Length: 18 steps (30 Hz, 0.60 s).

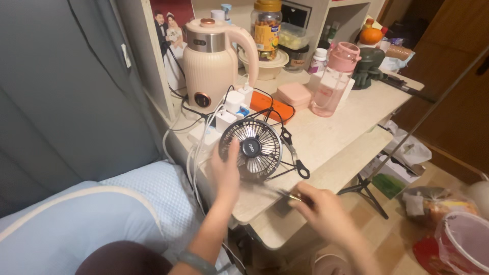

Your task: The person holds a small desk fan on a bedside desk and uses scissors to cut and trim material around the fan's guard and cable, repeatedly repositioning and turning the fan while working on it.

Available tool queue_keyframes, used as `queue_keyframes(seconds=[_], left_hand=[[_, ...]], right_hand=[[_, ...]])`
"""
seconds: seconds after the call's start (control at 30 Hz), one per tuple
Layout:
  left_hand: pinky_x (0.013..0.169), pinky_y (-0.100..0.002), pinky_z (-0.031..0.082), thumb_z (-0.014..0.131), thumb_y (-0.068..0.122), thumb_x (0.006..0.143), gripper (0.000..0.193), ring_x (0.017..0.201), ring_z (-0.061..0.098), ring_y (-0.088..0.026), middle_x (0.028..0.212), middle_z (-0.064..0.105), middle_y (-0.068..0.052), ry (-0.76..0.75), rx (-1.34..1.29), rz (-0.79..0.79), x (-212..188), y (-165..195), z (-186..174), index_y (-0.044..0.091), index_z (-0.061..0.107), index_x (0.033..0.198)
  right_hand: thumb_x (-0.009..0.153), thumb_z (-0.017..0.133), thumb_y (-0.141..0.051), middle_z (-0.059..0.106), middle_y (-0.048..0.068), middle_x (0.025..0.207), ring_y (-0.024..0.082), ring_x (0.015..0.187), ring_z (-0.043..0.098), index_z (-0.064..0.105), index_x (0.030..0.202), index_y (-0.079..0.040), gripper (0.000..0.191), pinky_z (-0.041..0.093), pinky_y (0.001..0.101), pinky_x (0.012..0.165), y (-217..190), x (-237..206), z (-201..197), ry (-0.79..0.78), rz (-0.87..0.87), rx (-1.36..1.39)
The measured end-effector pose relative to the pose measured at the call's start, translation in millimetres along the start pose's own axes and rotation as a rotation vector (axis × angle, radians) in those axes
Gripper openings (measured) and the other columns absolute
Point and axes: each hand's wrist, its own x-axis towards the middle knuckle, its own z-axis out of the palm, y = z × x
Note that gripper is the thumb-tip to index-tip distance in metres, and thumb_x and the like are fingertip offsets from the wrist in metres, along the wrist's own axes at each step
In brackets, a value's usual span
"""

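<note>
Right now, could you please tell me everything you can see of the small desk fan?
The small desk fan is round and dark, seemingly metal, with a wire grille, a dark hub and a thin wire stand with a loop foot. It stands upright at the desk front edge, before the white chargers. The left hand grips its left rim; the right hand is apart.

Both forearms bare, no sleeves. Left hand (225,170): grey-green bangle (196,262) on wrist. Right hand (322,208): motion-blurred, no ring or watch discernible.
</note>
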Motion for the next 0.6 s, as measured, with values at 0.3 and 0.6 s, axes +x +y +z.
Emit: queue_keyframes(seconds=[0.3,0.6], left_hand=[[0.093,-0.031,0.05,0.066,0.04,0.094,0.046,0.103,0.069,-0.018,0.112,0.077,-0.009,-0.194,-0.163,-0.033,13,-10,-2,0.003,0.073,0.12],[0.1,-0.032,0.045,0.049,0.042,0.102,0.052,0.115,0.065,-0.02,0.123,0.072,-0.011,-0.2,-0.154,0.077,14,-24,-5,-0.001,0.065,0.128]], right_hand=[[0.082,0.076,-0.02,0.07,0.011,0.074,0.017,0.067,0.062,0.073,0.104,-0.012,0.024,0.05,0.0356,0.064,-7,7,-29,-0.112,-0.13,-0.168],[0.083,0.074,-0.02,0.07,0.014,0.072,0.028,0.062,0.067,0.069,0.098,-0.004,0.022,0.054,0.0414,0.063,-39,5,-28,0.042,-0.221,0.045]])
